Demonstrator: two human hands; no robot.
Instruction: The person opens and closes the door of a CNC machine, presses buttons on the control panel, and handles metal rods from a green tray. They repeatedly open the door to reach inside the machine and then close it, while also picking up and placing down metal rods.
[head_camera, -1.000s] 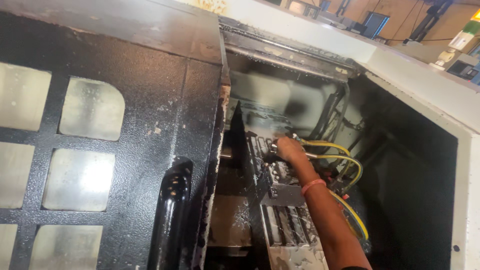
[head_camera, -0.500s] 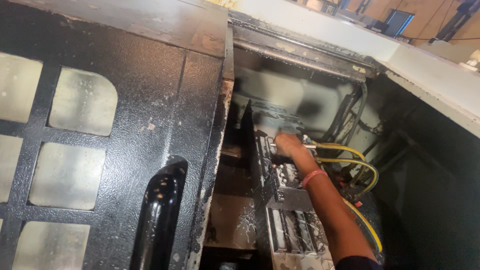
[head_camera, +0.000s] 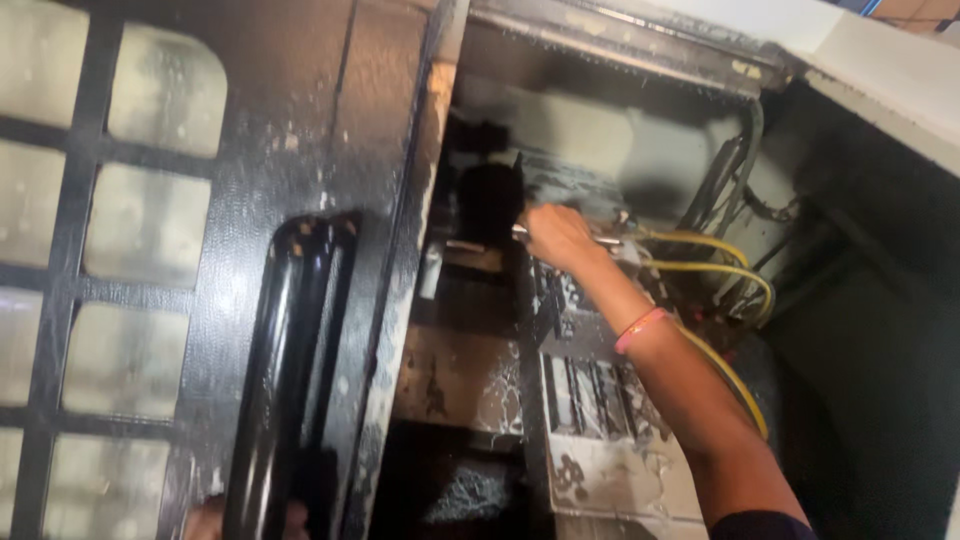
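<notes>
Metal rod (head_camera: 600, 238) gripped in right hand (head_camera: 556, 236).

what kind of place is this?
Likely a machine shop, seen at an enclosed machine tool. A black sliding door with windows and a handle stands open; the right hand reaches into a grimy, wet metal interior beside yellow hoses.

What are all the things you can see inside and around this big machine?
Sliding door: one, black, left side, with pale window panes.
Door handle: one, glossy black, upright on the door.
Hoses: a few, yellow, looping right of the hand.
Metal block: one, grey and wet, centre, slotted.
Machine casing: one, white, top right.
Wristband: one, pink, on the right wrist.
Right hand: one, reaching into the machine, touching a small metal part.
Left hand: barely visible, bottom edge by the handle.
</notes>
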